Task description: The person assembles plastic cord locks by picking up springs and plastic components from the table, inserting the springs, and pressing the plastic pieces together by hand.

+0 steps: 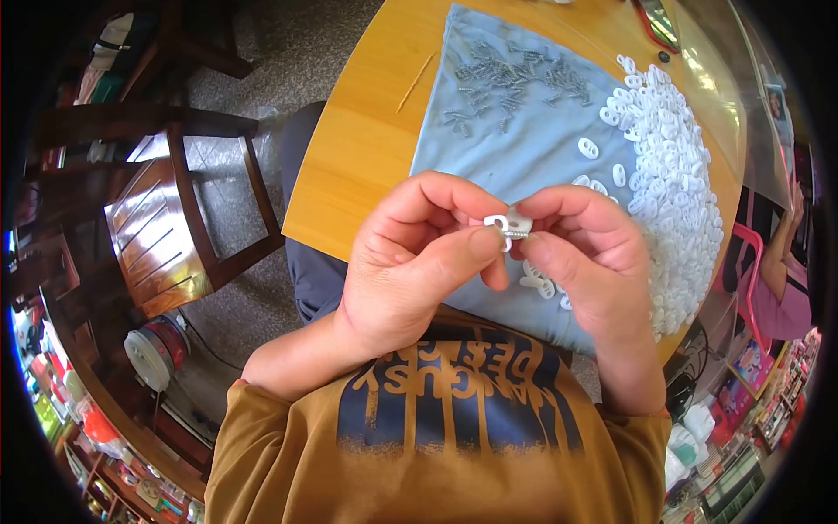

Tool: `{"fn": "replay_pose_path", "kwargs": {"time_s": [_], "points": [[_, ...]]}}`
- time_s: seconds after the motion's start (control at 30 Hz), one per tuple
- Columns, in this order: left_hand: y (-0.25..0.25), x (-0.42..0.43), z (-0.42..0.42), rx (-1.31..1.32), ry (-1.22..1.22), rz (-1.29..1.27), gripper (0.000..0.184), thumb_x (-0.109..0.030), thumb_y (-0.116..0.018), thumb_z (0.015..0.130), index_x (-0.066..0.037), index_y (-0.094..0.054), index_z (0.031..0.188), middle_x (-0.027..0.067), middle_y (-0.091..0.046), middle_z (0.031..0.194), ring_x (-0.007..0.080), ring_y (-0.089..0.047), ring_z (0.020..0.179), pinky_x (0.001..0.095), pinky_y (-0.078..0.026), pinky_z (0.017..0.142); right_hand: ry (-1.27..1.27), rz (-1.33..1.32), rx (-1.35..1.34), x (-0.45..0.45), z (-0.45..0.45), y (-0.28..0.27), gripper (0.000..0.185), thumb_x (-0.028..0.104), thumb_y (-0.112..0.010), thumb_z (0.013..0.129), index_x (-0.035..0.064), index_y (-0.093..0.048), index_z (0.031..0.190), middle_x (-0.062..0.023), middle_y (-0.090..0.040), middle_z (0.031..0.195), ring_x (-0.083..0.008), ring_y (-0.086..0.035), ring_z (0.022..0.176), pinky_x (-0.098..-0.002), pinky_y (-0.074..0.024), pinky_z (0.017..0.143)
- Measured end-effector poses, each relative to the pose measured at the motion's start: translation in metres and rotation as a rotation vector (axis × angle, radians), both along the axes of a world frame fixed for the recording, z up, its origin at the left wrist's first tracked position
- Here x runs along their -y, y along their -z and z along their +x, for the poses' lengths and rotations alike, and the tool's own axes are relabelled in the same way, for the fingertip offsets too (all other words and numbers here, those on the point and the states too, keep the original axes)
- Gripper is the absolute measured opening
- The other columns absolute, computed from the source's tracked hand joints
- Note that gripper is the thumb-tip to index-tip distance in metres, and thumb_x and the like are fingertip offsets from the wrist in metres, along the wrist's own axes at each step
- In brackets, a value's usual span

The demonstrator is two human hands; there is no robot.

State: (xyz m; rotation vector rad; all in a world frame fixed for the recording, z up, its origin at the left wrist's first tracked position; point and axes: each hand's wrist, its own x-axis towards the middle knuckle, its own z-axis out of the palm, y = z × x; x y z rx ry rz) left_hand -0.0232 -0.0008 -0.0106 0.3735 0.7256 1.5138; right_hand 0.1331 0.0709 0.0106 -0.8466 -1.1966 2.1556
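Both my hands meet over the near part of a blue cloth [489, 157]. Between the thumb and fingers of my left hand [419, 262] is a white plastic piece [496, 222] with a hole in it. My right hand [589, 253] pinches a second white piece [520, 224] right beside it, and a small ridged metal part [517, 235] shows between the thumbs. The fingertips partly hide these pieces. Several loose white pieces [537, 281] lie on the cloth just beyond my right fingers.
A large heap of white pieces [668, 175] covers the right side of the table [349, 148]. Small metal screws [511, 74] are scattered on the cloth's far part. A thin stick [415, 83] lies left. A wooden chair [166, 227] stands left; another person's arm [777, 253] shows right.
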Motion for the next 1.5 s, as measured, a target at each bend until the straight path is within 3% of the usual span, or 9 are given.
{"fn": "replay_pose_path", "kwargs": {"time_s": [0.07, 0.27, 0.47, 0.77, 0.87, 0.97, 1.13, 1.23, 1.5], "points": [[0.003, 0.0, -0.002, 0.075, 0.023, 0.027, 0.014, 0.002, -0.057, 0.086, 0.001, -0.054, 0.1, 0.0093, -0.062, 0.091, 0.0127, -0.059, 0.072, 0.0246, -0.049, 0.067, -0.028, -0.009, -0.014, 0.001, 0.001, 0.003, 0.019, 0.002, -0.056, 0.089, -0.0024, -0.055, 0.108, -0.0063, -0.062, 0.097, -0.0105, -0.058, 0.089, -0.0229, -0.0461, 0.079], [0.005, -0.001, 0.0, 0.08, 0.024, 0.026, 0.014, 0.001, -0.058, 0.086, 0.0, -0.055, 0.099, 0.0082, -0.061, 0.089, 0.0127, -0.059, 0.07, 0.0242, -0.049, 0.066, 0.002, -0.006, -0.089, -0.002, -0.004, 0.004, 0.016, 0.004, -0.057, 0.089, -0.0023, -0.056, 0.103, -0.0058, -0.063, 0.093, -0.0102, -0.059, 0.085, -0.0233, -0.0479, 0.075], [0.007, 0.002, -0.001, -0.1, 0.003, -0.034, 0.014, 0.0, -0.06, 0.085, 0.0, -0.056, 0.098, 0.0041, -0.059, 0.084, 0.0098, -0.058, 0.07, 0.0216, -0.049, 0.064, 0.097, 0.037, 0.066, -0.005, 0.001, -0.002, 0.02, 0.006, -0.06, 0.088, -0.002, -0.058, 0.105, -0.0052, -0.063, 0.092, -0.0082, -0.058, 0.082, -0.0212, -0.0477, 0.072], [0.006, 0.002, 0.002, -0.116, -0.003, -0.016, 0.014, 0.001, -0.058, 0.086, 0.0, -0.055, 0.099, 0.0038, -0.058, 0.086, 0.0086, -0.057, 0.072, 0.0208, -0.049, 0.066, 0.137, 0.087, 0.059, 0.003, -0.003, -0.004, 0.025, 0.002, -0.059, 0.087, -0.0034, -0.056, 0.111, -0.0045, -0.063, 0.091, -0.0073, -0.057, 0.082, -0.0198, -0.0457, 0.073], [0.001, 0.0, 0.005, -0.146, -0.062, -0.088, 0.012, -0.002, -0.059, 0.084, 0.0, -0.054, 0.095, 0.0077, -0.06, 0.08, 0.0135, -0.058, 0.064, 0.0248, -0.047, 0.059, 0.165, 0.111, 0.053, 0.007, -0.006, -0.007, 0.025, 0.0, -0.058, 0.087, -0.0035, -0.056, 0.111, -0.0037, -0.062, 0.091, -0.0071, -0.056, 0.083, -0.0204, -0.0456, 0.074], [0.002, 0.001, 0.005, -0.153, -0.06, -0.089, 0.013, -0.002, -0.06, 0.084, 0.0, -0.054, 0.095, 0.0078, -0.061, 0.081, 0.0132, -0.058, 0.064, 0.0247, -0.047, 0.059, 0.206, 0.3, 0.15, 0.009, -0.008, -0.005, 0.024, -0.001, -0.06, 0.085, -0.0031, -0.058, 0.108, -0.0055, -0.063, 0.089, -0.0097, -0.058, 0.081, -0.0216, -0.0458, 0.071], [0.002, 0.002, 0.007, -0.167, -0.069, -0.074, 0.014, -0.003, -0.06, 0.085, 0.0, -0.054, 0.096, 0.0088, -0.062, 0.084, 0.0132, -0.058, 0.065, 0.0247, -0.048, 0.06, 0.151, 0.965, 0.307, 0.0, -0.007, 0.0, 0.023, -0.003, -0.063, 0.078, -0.0018, -0.061, 0.101, -0.0096, -0.064, 0.082, -0.0177, -0.061, 0.069, -0.0249, -0.0456, 0.061], [0.003, 0.002, 0.009, -0.152, -0.075, -0.066, 0.013, -0.003, -0.06, 0.085, 0.0, -0.053, 0.097, 0.0094, -0.063, 0.086, 0.0137, -0.059, 0.067, 0.0251, -0.048, 0.061, 0.164, 1.072, 0.316, 0.0, -0.009, 0.001, 0.024, -0.004, -0.064, 0.077, -0.0012, -0.062, 0.101, -0.0098, -0.064, 0.079, -0.0195, -0.06, 0.065, -0.0264, -0.0459, 0.059], [0.003, 0.004, 0.009, -0.075, -0.003, 0.008, 0.017, 0.002, -0.054, 0.088, 0.002, -0.052, 0.105, 0.0063, -0.059, 0.092, 0.0111, -0.06, 0.078, 0.0226, -0.05, 0.07, 0.139, 1.014, 0.306, 0.001, -0.008, 0.002, 0.022, -0.003, -0.061, 0.08, -0.0014, -0.062, 0.102, -0.0099, -0.064, 0.081, -0.0197, -0.06, 0.067, -0.027, -0.0461, 0.06]]}}
